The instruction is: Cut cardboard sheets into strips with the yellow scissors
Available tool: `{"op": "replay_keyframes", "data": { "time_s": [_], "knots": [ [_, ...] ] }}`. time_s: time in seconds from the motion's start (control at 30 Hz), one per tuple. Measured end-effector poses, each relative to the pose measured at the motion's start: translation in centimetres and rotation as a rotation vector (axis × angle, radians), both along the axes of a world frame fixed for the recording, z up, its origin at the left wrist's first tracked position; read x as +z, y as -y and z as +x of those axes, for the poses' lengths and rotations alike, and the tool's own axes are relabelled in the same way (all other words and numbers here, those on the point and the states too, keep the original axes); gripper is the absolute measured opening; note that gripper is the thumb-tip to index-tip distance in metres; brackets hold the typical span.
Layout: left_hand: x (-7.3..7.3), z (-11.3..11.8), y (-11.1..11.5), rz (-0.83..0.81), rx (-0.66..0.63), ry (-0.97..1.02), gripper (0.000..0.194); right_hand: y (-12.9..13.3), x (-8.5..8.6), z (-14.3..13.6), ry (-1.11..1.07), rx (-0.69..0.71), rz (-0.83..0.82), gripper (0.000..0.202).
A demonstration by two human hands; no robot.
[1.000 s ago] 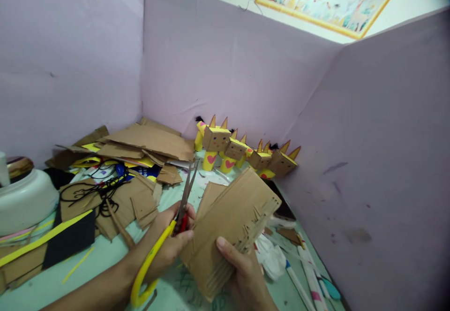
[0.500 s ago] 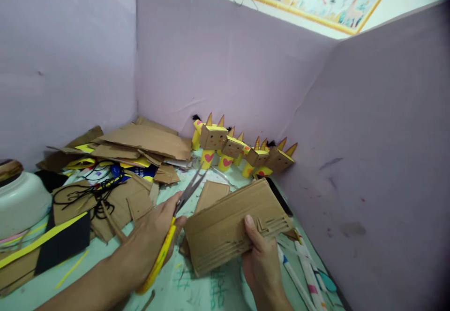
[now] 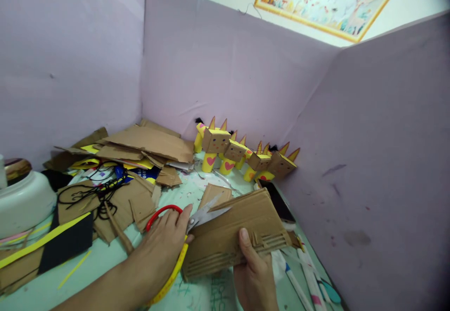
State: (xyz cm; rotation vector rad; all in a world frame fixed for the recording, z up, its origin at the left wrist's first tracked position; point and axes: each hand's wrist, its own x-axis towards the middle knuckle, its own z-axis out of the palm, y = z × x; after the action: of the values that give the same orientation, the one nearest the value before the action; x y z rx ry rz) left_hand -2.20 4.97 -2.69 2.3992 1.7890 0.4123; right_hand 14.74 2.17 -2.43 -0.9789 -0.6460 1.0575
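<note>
Holding, left: our left hand [image 3: 163,237] grasps scissors [image 3: 200,219], their flat metal blades parted across the far edge of the cardboard [image 3: 221,236]; contact we cannot tell.
Holding, right: our right hand [image 3: 256,269] clasps that brown oblong, corrugated ridges bared along its near edge, over the pale green tabletop [image 3: 190,297].
Beyond: box-headed figures [image 3: 216,141], yellow tube legs, pointed horns.

four horned, box-headed figures [image 3: 216,141] stand in a row near the view's middle, along a lilac panel [image 3: 228,67]. a framed picture [image 3: 330,8] hangs toward half past one. cardboard sheets [image 3: 151,142] pile at nine o'clock; black cord [image 3: 105,190] and a white pot [image 3: 26,203] lie between eight and nine, a black sheet [image 3: 66,250] at eight, markers [image 3: 310,278] at five.
</note>
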Motion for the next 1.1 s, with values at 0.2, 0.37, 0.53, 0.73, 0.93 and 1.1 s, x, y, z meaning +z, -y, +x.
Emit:
{"op": "replay_keyframes", "data": {
  "time_s": [0.2, 0.37, 0.53, 0.73, 0.93, 1.1],
  "knots": [
    [-0.7, -0.9, -0.4, 0.088, -0.096, -0.006, 0.045, 0.2, -1.0, 0.2, 0.089, -0.031, 0.009, 0.056],
    [-0.3, -1.1, -0.2, 0.105, -0.099, -0.015, 0.039, 0.3, -1.0, 0.0, 0.029, 0.020, 0.025, 0.053],
    [1.1, -1.0, 0.2, 0.099, -0.112, -0.060, 0.029, 0.4, -0.8, 0.0, -0.030, 0.060, 0.040, 0.057],
    [1.7, -1.3, 0.3, 0.148, -0.130, -0.126, 0.021, 0.3, -1.0, 0.2, 0.058, -0.015, 0.013, 0.058],
    [1.4, -1.7, 0.1, 0.198, -0.175, -0.151, 0.021, 0.4, -0.6, 0.0, 0.018, 0.012, 0.009, 0.063],
    [0.9, -2.1, -0.3, 0.192, -0.223, -0.122, 0.024, 0.3, -0.2, 0.0, 0.078, -0.054, 0.020, 0.060]
  ]
}}
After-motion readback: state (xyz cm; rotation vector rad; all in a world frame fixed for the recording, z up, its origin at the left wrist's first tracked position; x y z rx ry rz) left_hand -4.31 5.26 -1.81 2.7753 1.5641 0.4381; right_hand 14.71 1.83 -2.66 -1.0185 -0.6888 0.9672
